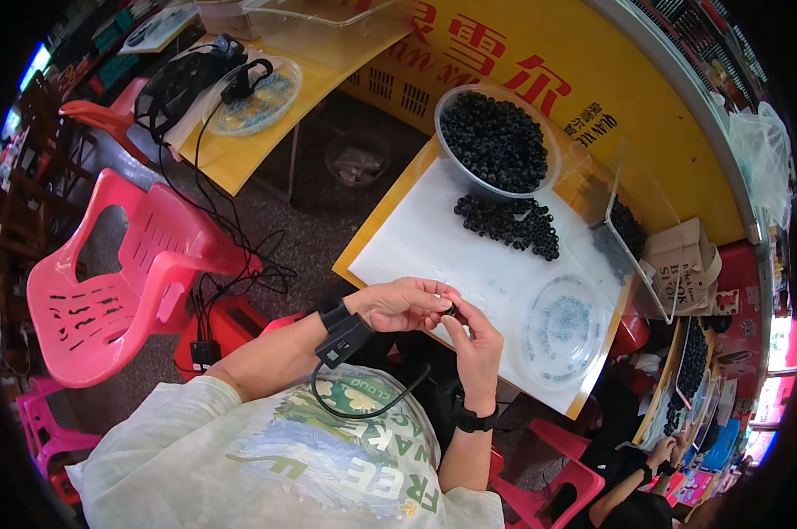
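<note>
Over the near edge of the white-topped table [416, 238], my left hand [397, 304] and my right hand [478, 351] meet, fingertips pinched together on a small round black part [450, 310]. Fingers cover most of it. Beyond my hands, a heap of loose black ring-shaped parts [509, 227] lies on the white surface. Behind the heap stands a clear round bowl [553, 163] filled with the same kind of part. Right of my hands is a round clear plastic lid [540, 353] with small pale-blue translucent pieces [568, 322] in it.
A clear bin [650, 282] with black parts stands at the table's right, beside a beige cloth bag [683, 264]. Pink chairs [72, 309] and black cables are on the left. Another yellow table [240, 163] is at far left; a co-worker's hands [667, 451] show at lower right.
</note>
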Demonstrator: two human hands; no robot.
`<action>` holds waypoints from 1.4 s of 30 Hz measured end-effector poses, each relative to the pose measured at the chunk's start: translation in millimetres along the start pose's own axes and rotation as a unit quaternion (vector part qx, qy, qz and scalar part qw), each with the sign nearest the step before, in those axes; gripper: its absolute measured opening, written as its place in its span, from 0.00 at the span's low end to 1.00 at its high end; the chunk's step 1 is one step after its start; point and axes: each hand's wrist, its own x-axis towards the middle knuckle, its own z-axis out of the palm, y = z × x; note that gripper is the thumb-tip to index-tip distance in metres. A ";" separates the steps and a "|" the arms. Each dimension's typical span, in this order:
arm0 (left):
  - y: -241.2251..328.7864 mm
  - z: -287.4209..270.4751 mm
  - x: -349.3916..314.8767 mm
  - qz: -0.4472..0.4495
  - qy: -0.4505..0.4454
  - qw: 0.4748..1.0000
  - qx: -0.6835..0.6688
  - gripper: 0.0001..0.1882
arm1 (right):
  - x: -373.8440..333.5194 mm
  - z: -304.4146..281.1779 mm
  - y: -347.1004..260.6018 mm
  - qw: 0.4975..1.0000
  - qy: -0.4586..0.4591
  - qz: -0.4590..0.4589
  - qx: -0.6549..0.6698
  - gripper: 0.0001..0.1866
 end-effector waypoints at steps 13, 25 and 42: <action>-4.9 0.3 -12.8 -0.040 0.018 0.999 0.027 0.14 | -11.3 0.7 10.2 0.996 -0.038 -0.020 -0.076 0.17; -12.0 10.8 -5.9 0.064 0.052 0.994 -0.074 0.12 | 3.1 11.5 -8.0 0.964 0.119 -0.137 -0.196 0.11; -13.6 12.9 3.1 0.026 0.102 0.983 -0.149 0.06 | -2.6 9.0 -1.2 0.977 0.153 -0.100 -0.108 0.08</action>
